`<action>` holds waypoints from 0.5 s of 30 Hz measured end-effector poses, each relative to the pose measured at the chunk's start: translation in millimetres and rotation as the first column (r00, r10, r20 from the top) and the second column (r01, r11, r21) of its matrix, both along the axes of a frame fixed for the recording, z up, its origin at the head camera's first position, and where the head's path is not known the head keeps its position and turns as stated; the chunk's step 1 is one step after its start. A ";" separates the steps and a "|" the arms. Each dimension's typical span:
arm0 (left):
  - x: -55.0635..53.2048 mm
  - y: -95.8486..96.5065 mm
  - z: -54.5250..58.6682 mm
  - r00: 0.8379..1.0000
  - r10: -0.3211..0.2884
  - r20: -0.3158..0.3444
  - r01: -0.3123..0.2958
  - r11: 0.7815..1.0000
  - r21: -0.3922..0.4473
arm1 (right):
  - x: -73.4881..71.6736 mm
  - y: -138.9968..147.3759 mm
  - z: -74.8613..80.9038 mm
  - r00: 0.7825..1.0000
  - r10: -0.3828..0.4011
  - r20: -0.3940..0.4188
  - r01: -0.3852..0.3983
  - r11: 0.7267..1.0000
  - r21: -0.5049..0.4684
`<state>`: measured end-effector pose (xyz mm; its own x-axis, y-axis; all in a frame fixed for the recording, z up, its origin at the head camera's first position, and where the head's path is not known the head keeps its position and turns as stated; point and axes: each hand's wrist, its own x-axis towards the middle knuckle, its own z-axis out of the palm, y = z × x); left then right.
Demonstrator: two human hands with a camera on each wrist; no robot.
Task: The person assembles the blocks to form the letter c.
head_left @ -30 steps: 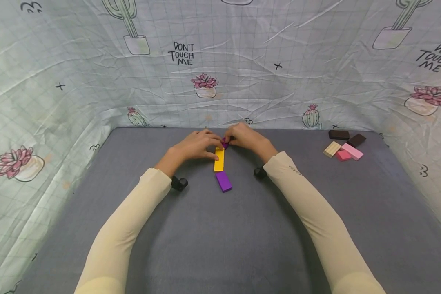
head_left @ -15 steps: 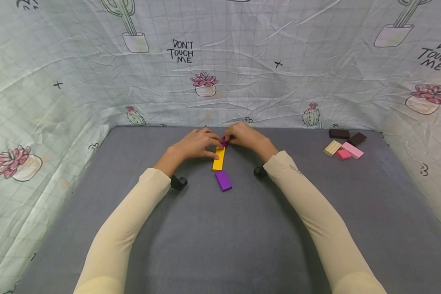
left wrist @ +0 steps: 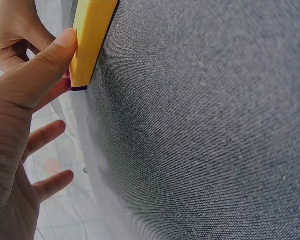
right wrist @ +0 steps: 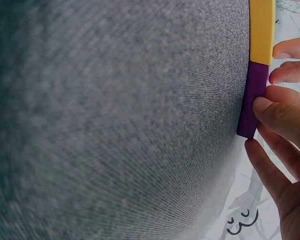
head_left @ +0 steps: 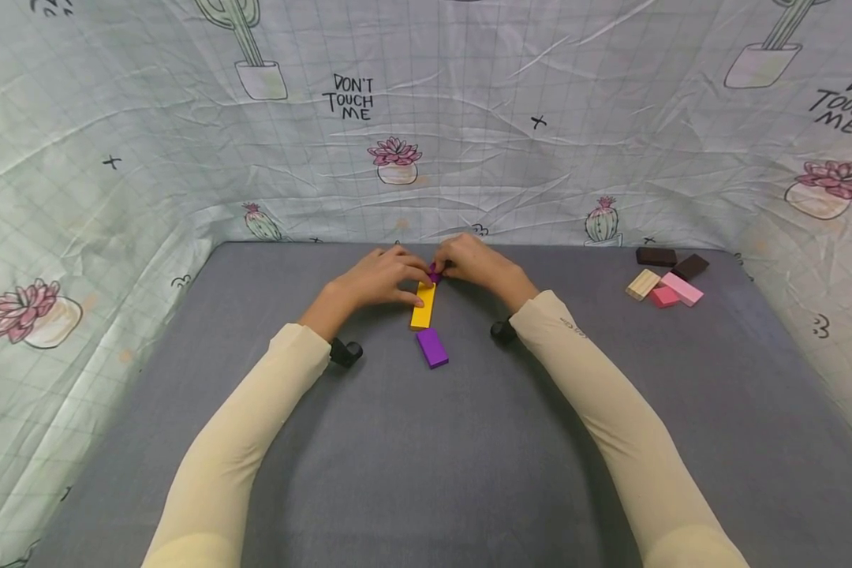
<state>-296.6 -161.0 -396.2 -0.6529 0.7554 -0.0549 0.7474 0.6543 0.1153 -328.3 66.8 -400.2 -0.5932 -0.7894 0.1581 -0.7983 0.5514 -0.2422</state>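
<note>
The yellow block [head_left: 423,312] lies on the grey cloth, its far end meeting a purple block [right wrist: 251,97]. My left hand [head_left: 383,280] holds the yellow block, thumb against its side and index finger by the joint; the other fingers are spread in the left wrist view. With thumb and fingers, my right hand [head_left: 472,260] pinches the far purple block, which is mostly hidden by both hands in the head view. Close to the yellow block's near end lies a second purple block [head_left: 432,349], set at an angle and touched by neither hand.
At the back right lie two dark brown blocks [head_left: 656,256], a pale wooden block [head_left: 642,285], a light pink block [head_left: 682,289] and a darker pink one [head_left: 664,297]. A patterned cloth [head_left: 468,181] rises behind the grey table surface [head_left: 426,457].
The yellow block has turned slightly, its near end shifting left and its far end right. Both hands keep nearly the same places; the near purple block stays put.
</note>
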 end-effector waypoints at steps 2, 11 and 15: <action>-0.2 0.3 0.5 1.000 0.000 0.002 0.000 1.000 0.002 | -0.7 0.1 -0.5 1.000 0.002 0.000 -0.002 1.000 -0.004; -3.2 1.8 -0.9 1.000 0.017 0.020 -0.018 1.000 0.011 | -1.3 1.2 -0.3 1.000 0.003 0.006 -0.003 1.000 -0.009; -3.3 2.3 -1.8 1.000 0.018 0.023 -0.019 1.000 0.021 | -1.8 2.5 -1.3 1.000 -0.010 0.006 0.010 1.000 -0.004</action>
